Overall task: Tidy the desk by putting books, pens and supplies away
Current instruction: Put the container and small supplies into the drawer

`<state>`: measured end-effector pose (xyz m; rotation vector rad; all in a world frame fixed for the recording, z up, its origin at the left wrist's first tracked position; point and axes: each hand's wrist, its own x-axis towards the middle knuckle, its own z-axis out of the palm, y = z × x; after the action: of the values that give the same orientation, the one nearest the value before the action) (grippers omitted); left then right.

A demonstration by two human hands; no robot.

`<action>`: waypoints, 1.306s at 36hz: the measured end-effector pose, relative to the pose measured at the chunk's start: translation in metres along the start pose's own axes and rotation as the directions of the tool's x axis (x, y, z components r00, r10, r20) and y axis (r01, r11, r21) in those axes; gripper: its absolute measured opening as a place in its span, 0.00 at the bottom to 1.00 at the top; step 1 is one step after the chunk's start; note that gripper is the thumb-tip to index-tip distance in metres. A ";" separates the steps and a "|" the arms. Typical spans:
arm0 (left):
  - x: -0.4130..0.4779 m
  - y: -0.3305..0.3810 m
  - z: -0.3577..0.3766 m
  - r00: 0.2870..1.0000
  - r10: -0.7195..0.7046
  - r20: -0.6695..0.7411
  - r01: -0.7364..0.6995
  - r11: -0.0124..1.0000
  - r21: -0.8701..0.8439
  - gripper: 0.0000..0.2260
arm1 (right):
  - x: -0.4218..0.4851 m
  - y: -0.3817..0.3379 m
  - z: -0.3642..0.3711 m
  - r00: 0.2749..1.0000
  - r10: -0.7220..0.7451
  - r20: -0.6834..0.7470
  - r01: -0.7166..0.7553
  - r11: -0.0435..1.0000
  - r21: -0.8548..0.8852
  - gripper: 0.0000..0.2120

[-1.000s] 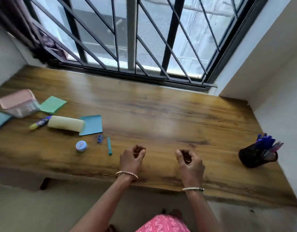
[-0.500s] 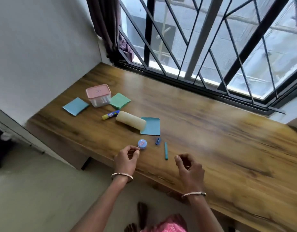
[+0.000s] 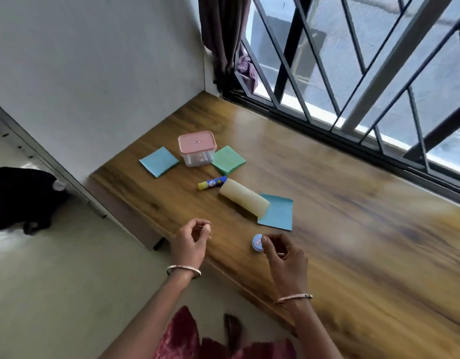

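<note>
While both hands curl loosely above the desk's [image 3: 340, 229] near edge, the right hand [image 3: 286, 257] has its thumb tip at a small round blue tin [image 3: 257, 242] lying there; the left hand [image 3: 190, 242] pinches nothing visible. A lidded plastic box [image 3: 197, 147] sits toward the left end.

Scattered on wooden desk [image 3: 353, 229], near its left end. Clear tub with pink lid [image 3: 197, 148], upright, closed. Blue paper pad [image 3: 159, 161] lying flat just left of tub; green paper pad [image 3: 228, 160] touching its right side. Glue stick [image 3: 212, 183], blue body, yellow cap, lying flat beside pale yellow roll [image 3: 244, 200]. Roll's far end overlapping second blue sheet [image 3: 277, 213]. Small round blue-lidded pot [image 3: 257, 242] near front edge.
</note>
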<state>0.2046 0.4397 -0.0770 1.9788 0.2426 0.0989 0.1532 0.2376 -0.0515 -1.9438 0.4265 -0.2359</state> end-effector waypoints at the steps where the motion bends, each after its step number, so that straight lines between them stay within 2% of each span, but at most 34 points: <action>1: 0.001 -0.004 -0.002 1.000 0.008 -0.002 -0.008 1.000 -0.013 0.04 | -0.003 -0.002 0.005 1.000 -0.006 0.008 0.006 1.000 0.003 0.04; 4: -0.002 -0.014 -0.009 0.994 0.064 -0.087 -0.063 0.998 0.013 0.04 | -0.014 -0.006 0.016 0.994 -0.031 0.100 0.031 1.000 -0.001 0.06; 6: -0.003 -0.024 -0.018 0.978 0.136 -0.156 -0.127 0.989 0.070 0.05 | -0.026 -0.009 0.024 0.968 -0.013 0.250 0.010 1.000 0.010 0.10; 8: -0.001 -0.041 -0.026 0.976 0.145 -0.164 -0.131 0.987 0.095 0.08 | -0.039 -0.013 0.034 0.897 0.047 0.439 -0.050 0.999 -0.006 0.11; 11: 0.000 -0.073 -0.038 0.992 0.054 -0.112 -0.046 0.996 0.080 0.08 | -0.061 -0.003 0.059 0.723 0.220 0.654 -0.164 0.976 -0.147 0.11; 14: 0.013 -0.114 -0.051 0.979 -0.199 -0.043 0.201 0.978 0.055 0.13 | -0.084 0.025 0.099 0.614 0.413 0.672 -0.376 0.902 -0.211 0.08; 15: 0.021 -0.130 -0.053 0.945 -0.328 0.004 0.328 0.944 0.039 0.16 | -0.091 0.034 0.114 0.596 0.484 0.640 -0.509 0.845 -0.164 0.06; 17: 0.035 -0.149 -0.054 0.807 -0.566 0.167 0.585 0.805 -0.099 0.17 | -0.101 0.054 0.140 0.570 0.619 0.540 -0.743 0.669 0.017 0.07; 19: 0.046 -0.160 -0.055 0.653 -0.662 0.368 0.754 0.616 -0.230 0.16 | -0.105 0.072 0.161 0.574 0.693 0.436 -0.817 0.522 0.245 0.10; 21: 0.061 -0.168 -0.058 0.526 -0.673 0.521 0.849 0.458 -0.264 0.19 | -0.104 0.087 0.178 0.566 0.730 0.382 -0.796 0.364 0.483 0.11; 23: 0.078 -0.182 -0.060 0.433 -0.620 0.654 0.901 0.325 -0.289 0.22 | -0.100 0.096 0.191 0.543 0.751 0.375 -0.720 0.186 0.669 0.09; 25: 0.095 -0.197 -0.058 0.420 -0.569 0.707 0.907 0.282 -0.312 0.26 | -0.093 0.102 0.199 0.545 0.745 0.385 -0.641 0.074 0.764 0.07; 28: 0.110 -0.208 -0.054 0.438 -0.534 0.723 0.898 0.227 -0.376 0.26 | -0.084 0.107 0.207 0.568 0.738 0.366 -0.533 -0.009 0.846 0.05; 33: 0.110 -0.219 -0.057 0.410 -0.510 0.756 0.905 0.122 -0.409 0.25 | -0.083 0.121 0.220 0.592 0.742 0.314 -0.402 -0.066 0.913 0.06; 40: 0.097 -0.253 -0.078 0.414 -0.536 0.736 0.900 0.121 -0.418 0.28 | -0.086 0.117 0.220 0.610 0.744 0.273 -0.372 -0.036 0.928 0.11; 44: 0.110 -0.241 -0.076 0.446 -0.484 0.753 0.888 0.133 -0.440 0.30 | -0.088 0.121 0.227 0.601 0.762 0.241 -0.341 -0.028 0.940 0.09; 47: 0.111 -0.229 -0.072 0.455 -0.491 0.743 0.874 0.085 -0.479 0.31 | -0.092 0.127 0.233 0.606 0.765 0.218 -0.317 -0.019 0.948 0.10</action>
<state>0.2712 0.6183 -0.2610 0.6214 0.7339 -0.7469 0.1278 0.4264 -0.2579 -0.2990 1.0368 -0.2355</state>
